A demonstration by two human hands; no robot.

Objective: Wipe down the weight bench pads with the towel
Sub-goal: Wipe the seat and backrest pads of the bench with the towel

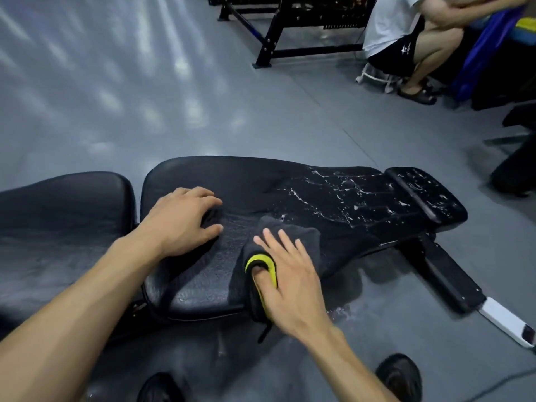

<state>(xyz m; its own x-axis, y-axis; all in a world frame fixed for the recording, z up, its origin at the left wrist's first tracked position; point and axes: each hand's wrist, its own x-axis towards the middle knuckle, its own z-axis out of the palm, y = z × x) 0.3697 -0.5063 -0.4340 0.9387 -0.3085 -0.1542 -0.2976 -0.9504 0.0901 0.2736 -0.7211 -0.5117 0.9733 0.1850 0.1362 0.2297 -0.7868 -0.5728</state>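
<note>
— Grey gym flooring (116,111) all round, catching streaks of light. Where's the towel?

— Dark towel (290,232) with a yellow-edged loop, lying on the near side of the long back pad (261,187), with its lower end hanging over the pad's near edge.

— And the hands?

— Right hand (290,274) lies flat on the towel, fingers straight and spread, thumb tucked through the yellow loop. It presses rather than grips. Left hand (182,219) rests on the bare pad just left of the towel, fingers loosely bent with their tips on the vinyl, holding nothing.

— State of the pad?

— Black vinyl, cracked and flecked white toward its far right end. A small head pad (426,192) sits against that end, just as cracked. To the left, across a narrow gap, is the seat pad (58,216).

— Underneath?

— Black frame bar (452,282) runs out lower right, ending in a white cap (504,320). The wearer's dark shoes (400,375) show at the bottom edge.

— Anything further off?

— Black equipment frame (278,39) at the top, and beside it a seated person (406,39) in a white shirt, dark shorts and sandals, upper right.
</note>
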